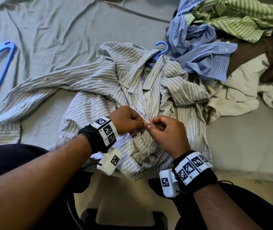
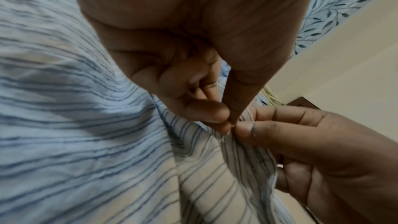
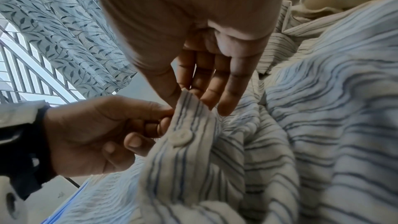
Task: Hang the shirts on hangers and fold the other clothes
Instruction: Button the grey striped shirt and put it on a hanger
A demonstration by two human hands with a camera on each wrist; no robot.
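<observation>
Soft even daylight, faint shadows, head view sharp — wrist views blurred, edges bowed

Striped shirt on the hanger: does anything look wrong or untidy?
Yes. The striped shirt lies crumpled on the bed, right side bunched, over the blue hanger. Left hand and right hand pinch its front placket.

Black wrist straps [image 1: 91, 138], white marker-coded bands [image 1: 193, 166], white camera boxes [image 1: 110, 161], thin black cables.

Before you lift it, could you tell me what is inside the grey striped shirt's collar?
A blue hanger: its hook and neck stick out of the grey striped shirt. Its arms are covered by the fabric.
</observation>
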